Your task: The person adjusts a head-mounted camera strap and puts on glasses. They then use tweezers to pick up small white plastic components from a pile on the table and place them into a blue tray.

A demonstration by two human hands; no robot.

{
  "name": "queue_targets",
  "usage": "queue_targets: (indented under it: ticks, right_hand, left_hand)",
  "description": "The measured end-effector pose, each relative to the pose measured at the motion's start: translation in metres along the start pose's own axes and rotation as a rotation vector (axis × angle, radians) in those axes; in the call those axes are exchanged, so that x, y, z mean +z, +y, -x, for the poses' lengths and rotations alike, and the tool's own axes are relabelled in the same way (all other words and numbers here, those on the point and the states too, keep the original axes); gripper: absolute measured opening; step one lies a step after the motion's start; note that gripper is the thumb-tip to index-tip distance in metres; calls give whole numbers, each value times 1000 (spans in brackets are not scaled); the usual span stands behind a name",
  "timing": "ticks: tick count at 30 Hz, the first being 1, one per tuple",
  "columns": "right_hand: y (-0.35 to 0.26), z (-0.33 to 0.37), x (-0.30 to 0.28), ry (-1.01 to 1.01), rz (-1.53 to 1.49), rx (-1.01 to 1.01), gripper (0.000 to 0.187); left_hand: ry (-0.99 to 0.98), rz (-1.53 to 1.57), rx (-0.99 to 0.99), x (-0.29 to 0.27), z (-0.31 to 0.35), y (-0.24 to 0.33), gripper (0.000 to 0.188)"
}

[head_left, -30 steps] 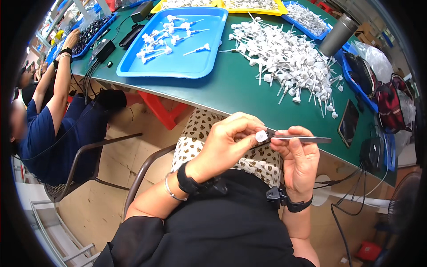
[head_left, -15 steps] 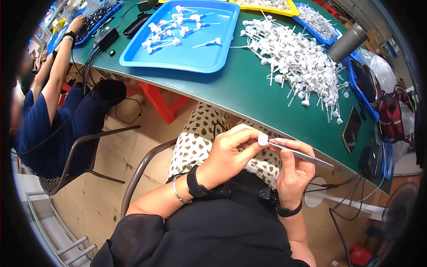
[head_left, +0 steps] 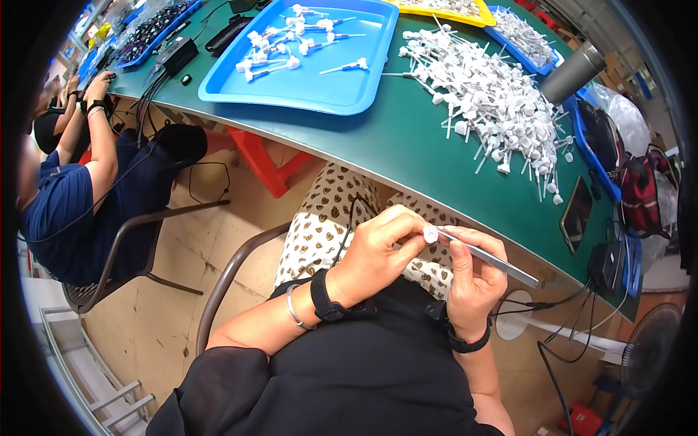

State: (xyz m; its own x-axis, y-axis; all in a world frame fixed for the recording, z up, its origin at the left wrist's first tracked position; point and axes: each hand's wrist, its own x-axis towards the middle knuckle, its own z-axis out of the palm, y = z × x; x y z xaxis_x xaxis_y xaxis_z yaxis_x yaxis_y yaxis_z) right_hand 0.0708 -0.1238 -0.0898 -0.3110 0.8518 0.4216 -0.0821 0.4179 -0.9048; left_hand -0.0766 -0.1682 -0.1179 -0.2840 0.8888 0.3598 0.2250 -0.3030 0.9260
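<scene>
My left hand [head_left: 382, 251] is closed, pinching a small white pump head [head_left: 430, 234] between thumb and fingertips above my lap. My right hand [head_left: 476, 275] is wrapped round a slim grey metal tool, flat like a knife or tweezers [head_left: 509, 267]; its near tip meets the right side of the pump head. Just what the tip does there is hidden by my fingers. Beyond the table edge lies a big pile of white pump heads with thin tubes [head_left: 494, 102]. Several more lie in a blue tray [head_left: 305, 91] to its left.
On the green table [head_left: 392, 145] a phone [head_left: 576, 214] lies at the right, near a grey metal cylinder [head_left: 573, 73] and a dark red plaid bag [head_left: 643, 189]. A yellow tray [head_left: 436, 13] stands behind the pile. A co-worker [head_left: 80, 196] sits at the left; a red stool [head_left: 265, 163] is under the table.
The pump head has turned slightly in my left fingers, and the tool in my right hand has shifted a little down and left. The co-worker's arm has drawn back from the dark parts.
</scene>
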Motion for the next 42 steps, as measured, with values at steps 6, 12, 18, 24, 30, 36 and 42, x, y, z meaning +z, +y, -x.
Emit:
queue_targets:
  ticks: [6, 12, 18, 24, 30, 36, 42]
  right_hand:
    - [1, 0, -1, -1, 51, -9, 12]
    - [1, -1, 0, 14, -4, 55, 9]
    - [0, -1, 0, 13, -9, 66, 9]
    - [-1, -3, -1, -4, -15, 76, 8]
    - [-2, -4, -2, -17, -54, 95, 8]
    - [-3, -6, -8, -95, 49, 57, 10]
    - [-1, -5, -8, -86, 12, 25, 10]
  left_hand:
    - [2, -26, 11, 1, 1, -1, 10]
    - [0, -45, 1, 0, 1, -2, 10]
    - [-4, -59, -3, 0, 1, -2, 10]
    - [-4, -47, 0, 0, 2, -2, 10]
    - [-7, -11, -13, 1, 3, -3, 9]
    - [-16, 2, -32, 2, 4, -5, 9]
    - [-26, 53, -65, 2, 5, -4, 8]
